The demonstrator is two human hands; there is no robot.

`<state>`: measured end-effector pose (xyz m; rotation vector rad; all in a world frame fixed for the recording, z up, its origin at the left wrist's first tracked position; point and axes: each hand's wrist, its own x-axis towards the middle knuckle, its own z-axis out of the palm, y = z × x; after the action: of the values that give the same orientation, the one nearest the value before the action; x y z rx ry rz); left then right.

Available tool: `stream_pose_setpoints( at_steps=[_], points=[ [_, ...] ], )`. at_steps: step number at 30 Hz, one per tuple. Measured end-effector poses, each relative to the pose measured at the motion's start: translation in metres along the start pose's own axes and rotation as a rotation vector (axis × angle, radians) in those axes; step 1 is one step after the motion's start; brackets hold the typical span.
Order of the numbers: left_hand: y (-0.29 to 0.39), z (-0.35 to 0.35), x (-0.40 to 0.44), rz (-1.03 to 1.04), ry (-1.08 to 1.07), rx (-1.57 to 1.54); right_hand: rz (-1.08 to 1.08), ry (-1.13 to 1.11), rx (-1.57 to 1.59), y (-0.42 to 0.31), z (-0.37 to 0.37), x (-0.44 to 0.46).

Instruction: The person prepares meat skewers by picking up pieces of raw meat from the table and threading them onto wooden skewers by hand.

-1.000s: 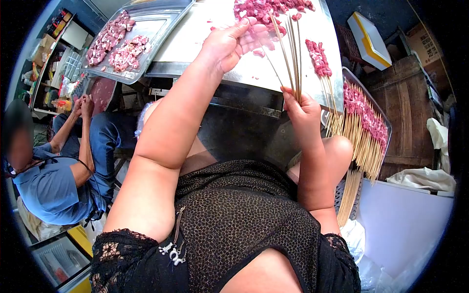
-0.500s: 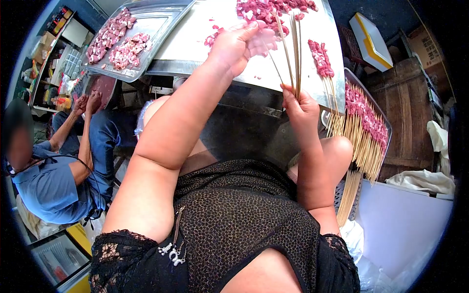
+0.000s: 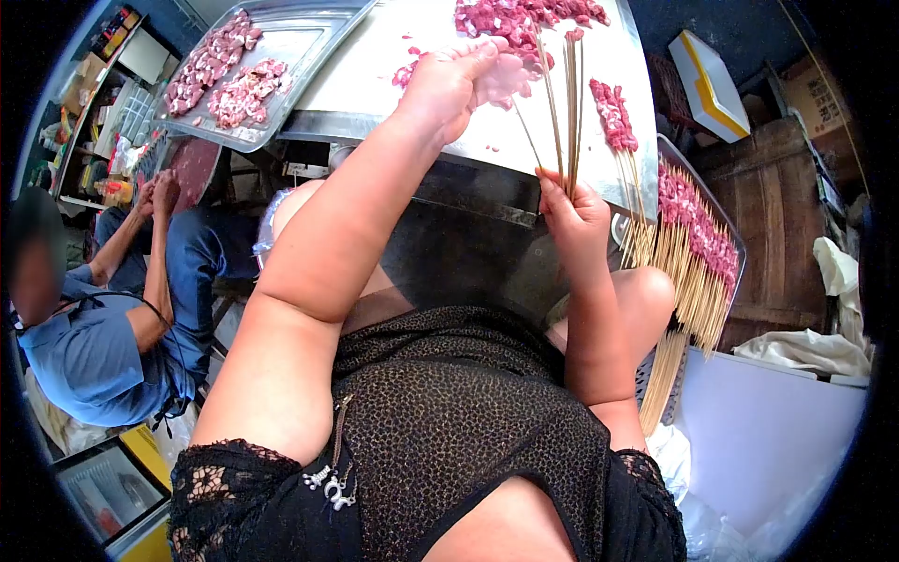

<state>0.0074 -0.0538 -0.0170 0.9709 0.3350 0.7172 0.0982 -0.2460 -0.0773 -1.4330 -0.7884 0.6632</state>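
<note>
My right hand [image 3: 573, 208] is closed around the lower ends of several thin bamboo skewers [image 3: 573, 112], which point up over the table. One skewer [image 3: 528, 134] slants away from the others toward my left hand [image 3: 445, 89]. That hand is bent over the table edge, its fingers closed around pink meat at the skewer's upper end; the fingertips are partly blurred and pale. A heap of cut raw meat [image 3: 510, 14] lies just beyond. To the right on the table rest a few loaded meat skewers [image 3: 614, 117], sticks toward me.
A metal tray [image 3: 309, 56] with two meat piles stands at the table's left. Right of the table, another tray holds many loaded skewers [image 3: 698, 225], with bare sticks [image 3: 663, 379] below. A seated person in a blue shirt [image 3: 98, 351] is on the left. A white-and-yellow box [image 3: 709, 84] stands right.
The view has shifted slightly. My hands keep nearly the same places, with the slanting skewer still between them. The seated person's hands have moved a little.
</note>
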Motion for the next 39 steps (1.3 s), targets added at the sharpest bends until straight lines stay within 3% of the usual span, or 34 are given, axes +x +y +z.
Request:
stream_pose_setpoints(
  at_steps=[8, 20, 26, 29, 35, 37, 39],
  points=[
    [-0.011, 0.001, 0.004, -0.106, 0.055, -0.150, -0.109, 0.044, -0.186, 0.004, -0.011, 0.002],
    [-0.032, 0.024, 0.002, 0.024, 0.199, -0.183, 0.115, 0.007, 0.056, -0.003, 0.007, -0.006],
    [-0.034, 0.030, -0.004, 0.068, 0.105, -0.254, 0.181, -0.023, 0.248, -0.010, 0.010, -0.005],
    [-0.051, 0.037, -0.014, -0.009, 0.076, -0.201, 0.247, -0.020, 0.342, -0.017, 0.009, -0.004],
    [-0.061, 0.046, -0.036, 0.108, -0.106, 0.440, 0.087, 0.044, 0.430, -0.013, 0.004, 0.006],
    [-0.063, 0.047, -0.032, 0.046, -0.111, 0.290, 0.075, 0.067, 0.447, -0.013, 0.001, 0.008],
    [-0.056, 0.039, -0.020, 0.052, -0.331, 0.496, 0.031, 0.146, 0.417, -0.016, -0.001, 0.011]
  ],
)
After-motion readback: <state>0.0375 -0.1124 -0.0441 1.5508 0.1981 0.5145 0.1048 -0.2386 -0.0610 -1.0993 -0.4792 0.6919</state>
